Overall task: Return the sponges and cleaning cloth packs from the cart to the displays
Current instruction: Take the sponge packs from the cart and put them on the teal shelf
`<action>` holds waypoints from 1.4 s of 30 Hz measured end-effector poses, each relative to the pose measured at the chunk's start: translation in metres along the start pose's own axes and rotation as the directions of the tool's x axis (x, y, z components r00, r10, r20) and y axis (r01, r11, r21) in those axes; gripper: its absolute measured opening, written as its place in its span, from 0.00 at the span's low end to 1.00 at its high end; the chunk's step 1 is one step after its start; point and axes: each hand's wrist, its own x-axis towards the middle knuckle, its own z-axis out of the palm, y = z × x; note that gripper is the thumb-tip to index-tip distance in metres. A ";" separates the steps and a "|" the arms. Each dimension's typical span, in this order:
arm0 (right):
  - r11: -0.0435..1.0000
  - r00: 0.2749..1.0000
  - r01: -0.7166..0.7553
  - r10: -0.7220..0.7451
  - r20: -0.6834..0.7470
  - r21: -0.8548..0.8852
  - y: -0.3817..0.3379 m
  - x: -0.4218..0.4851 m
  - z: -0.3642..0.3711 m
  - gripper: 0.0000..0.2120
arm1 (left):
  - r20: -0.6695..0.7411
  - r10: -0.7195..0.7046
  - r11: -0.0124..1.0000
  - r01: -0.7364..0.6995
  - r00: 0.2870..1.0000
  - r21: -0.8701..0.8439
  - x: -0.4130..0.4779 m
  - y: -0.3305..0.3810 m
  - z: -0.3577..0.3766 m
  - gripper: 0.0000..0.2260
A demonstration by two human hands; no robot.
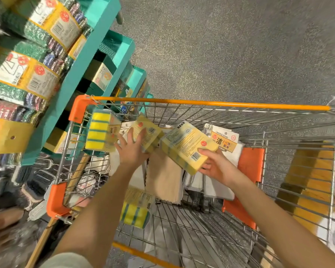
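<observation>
Over the orange-rimmed wire cart (201, 103), my right hand (215, 167) grips a yellow sponge pack (184, 147) by its lower end, label side up. My left hand (132, 149) holds a second sponge pack (150, 130) just left of it, fingers spread across its face. A third sponge pack (100, 130), yellow with green stripes, leans in the cart's far left corner. A fourth sponge pack (135, 211) lies lower in the cart. Cleaning cloth packs (224, 141) and a beige cloth (163, 176) stand under my hands.
Teal display shelves (79, 62) rise at the left, holding green scourer packs (27, 74) and boxed sponges (102, 74). A second wire basket (307, 182) with yellow sponges sits at the right. Grey speckled floor (230, 45) lies beyond the cart. Brushes hang low at the left.
</observation>
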 end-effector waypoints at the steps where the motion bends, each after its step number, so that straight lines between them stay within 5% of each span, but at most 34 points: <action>1: 0.998 0.998 0.049 -0.050 -0.033 -0.030 -0.001 -0.003 0.002 0.25 | 0.021 0.014 1.000 -0.013 1.000 -0.010 0.000 -0.006 -0.005 0.44; 5: 0.899 0.888 0.351 -0.408 -0.210 -0.262 0.001 -0.013 0.011 0.42 | 0.096 0.071 0.991 -0.060 0.993 -0.118 -0.001 -0.021 -0.026 0.45; 7: 0.791 0.785 0.462 -0.575 -0.229 -0.402 0.004 -0.021 0.015 0.45 | 0.216 0.135 0.886 -0.020 0.967 -0.463 -0.005 -0.020 -0.040 0.44; 9: 0.647 0.686 0.472 -0.696 -0.211 -0.599 0.007 -0.028 0.016 0.46 | 0.389 0.161 0.618 0.215 0.907 -0.756 -0.013 -0.020 -0.051 0.40; 12: 0.225 0.552 0.347 -0.834 0.004 -0.911 0.015 -0.029 0.010 0.39 | 0.591 0.232 0.194 0.559 0.773 -0.806 -0.024 -0.035 -0.049 0.37; 13: 0.095 0.544 0.292 -0.835 0.084 -0.952 0.019 -0.029 0.009 0.37 | 0.592 0.265 0.088 0.593 0.761 -0.801 -0.027 -0.041 -0.045 0.33; 15: 0.016 0.607 0.226 -0.784 0.128 -0.974 0.030 -0.028 0.008 0.36 | 0.573 0.226 -0.100 0.604 0.788 -0.791 -0.036 -0.051 -0.034 0.27; 19: 0.218 0.767 0.298 -0.634 0.097 -0.929 0.048 -0.024 0.003 0.35 | 0.469 0.157 -0.341 0.494 0.869 -0.800 -0.046 -0.060 -0.005 0.36; 23: 0.441 0.864 0.311 -0.501 0.056 -0.842 0.054 -0.020 0.010 0.23 | 0.392 0.019 -0.237 0.384 0.920 -0.892 -0.056 -0.045 0.011 0.25; 25: 0.554 0.891 0.230 -0.450 -0.056 -0.800 0.056 -0.011 0.013 0.17 | 0.414 0.003 -0.259 0.401 0.910 -0.879 -0.050 -0.032 0.013 0.32; 29: 0.633 0.908 0.001 -0.325 -0.264 -0.774 0.060 0.012 0.016 0.26 | 0.514 -0.173 -0.367 0.430 0.840 -0.825 -0.022 -0.004 0.008 0.19; 31: 0.723 0.908 -0.039 -0.263 -0.327 -0.690 0.065 0.017 0.018 0.25 | 0.523 -0.216 -0.374 0.425 0.824 -0.824 -0.014 0.004 0.008 0.21; 36: 0.858 0.978 -0.017 -0.093 -0.187 -0.513 0.072 0.017 0.031 0.22 | 0.431 -0.385 -0.283 0.340 0.816 -0.897 -0.014 0.010 0.017 0.33; 38: 0.872 0.992 -0.004 -0.057 -0.109 -0.490 0.072 0.015 0.037 0.28 | 0.437 -0.360 -0.272 0.355 0.825 -0.895 -0.019 0.007 0.017 0.33; 42: 0.883 0.994 0.068 -0.102 -0.048 -0.465 0.066 0.009 0.049 0.16 | 0.473 -0.366 -0.253 0.403 0.802 -0.880 -0.019 -0.013 0.004 0.28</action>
